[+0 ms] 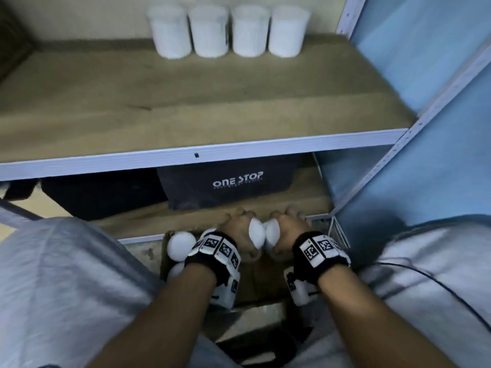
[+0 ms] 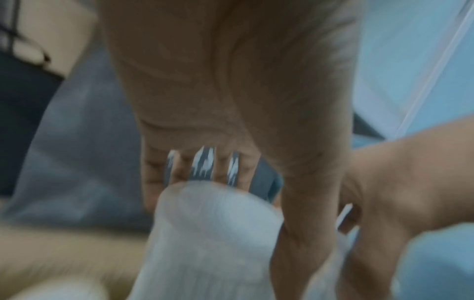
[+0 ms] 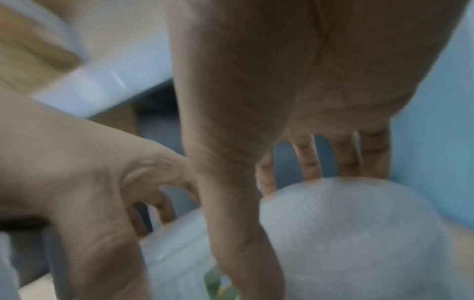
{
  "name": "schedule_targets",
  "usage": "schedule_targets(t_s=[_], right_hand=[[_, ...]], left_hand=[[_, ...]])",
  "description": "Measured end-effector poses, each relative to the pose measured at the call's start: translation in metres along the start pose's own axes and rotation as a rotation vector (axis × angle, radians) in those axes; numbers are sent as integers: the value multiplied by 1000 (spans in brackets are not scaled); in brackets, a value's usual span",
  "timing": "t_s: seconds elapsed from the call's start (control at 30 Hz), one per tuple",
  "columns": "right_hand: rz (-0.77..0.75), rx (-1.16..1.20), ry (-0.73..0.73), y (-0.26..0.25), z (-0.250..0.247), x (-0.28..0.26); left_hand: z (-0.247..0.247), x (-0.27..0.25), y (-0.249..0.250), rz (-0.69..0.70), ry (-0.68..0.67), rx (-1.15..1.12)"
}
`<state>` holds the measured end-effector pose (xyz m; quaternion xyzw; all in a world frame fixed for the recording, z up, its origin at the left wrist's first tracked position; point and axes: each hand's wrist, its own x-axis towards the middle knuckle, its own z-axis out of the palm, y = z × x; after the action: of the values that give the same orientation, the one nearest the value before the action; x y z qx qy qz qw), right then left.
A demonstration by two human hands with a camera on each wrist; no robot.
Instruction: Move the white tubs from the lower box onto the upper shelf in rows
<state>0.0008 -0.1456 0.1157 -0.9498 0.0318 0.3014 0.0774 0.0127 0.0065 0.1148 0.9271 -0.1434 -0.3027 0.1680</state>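
- Head view, widest thing first: the upper shelf [image 1: 186, 102], a wooden board with a pale metal front edge, carries a row of four white tubs [image 1: 228, 30] upright at its back right, side by side and almost touching.
- Below it, a dark bag [image 1: 228, 184] printed "ONE STOP" sits on the lower board.
- The cardboard box [image 1: 255, 285] stands lowest, between the person's knees; at least two more tubs [image 1: 182, 245] show in its left part.
- The left hand [image 1: 236, 227] has its grip wrapped round the side of one tub [image 1: 257, 235]; the right hand [image 1: 288, 225] holds another tub [image 1: 273, 229] the same way. The two tubs are just beside each other above the box.
- Both wrist views are blurred, yet each shows fingers [image 2: 179, 168] spread over a tub's wall.
- The tubs look like light plastic, smooth and probably slippery. A hold round the middle of the wall, thumb opposite fingers, should suit; squeezing hard may dent them.
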Motion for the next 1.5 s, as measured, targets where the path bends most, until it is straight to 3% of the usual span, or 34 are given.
schedule_targets(t_s=[0.27,0.47,0.63,0.83,1.2,1.5], right_hand=[[-121,136,166,-29,-98,-79],[-275,197,362,-46,-169,-127],[-346,247,527,-68,-207,-134],[-399,328,575,-98,-227,-107],[-407,332,527,-119,-232,-53],[-440,181,468,-113,-231,-56]], left_hand=[[-101,-66,21,47,152,63],[-170,-126,25,118,381,-28],[-216,-151,20,130,550,-69],[-244,-146,1,90,656,-179],[-253,-100,-31,-48,623,-185],[-256,-100,-35,-20,556,-51]])
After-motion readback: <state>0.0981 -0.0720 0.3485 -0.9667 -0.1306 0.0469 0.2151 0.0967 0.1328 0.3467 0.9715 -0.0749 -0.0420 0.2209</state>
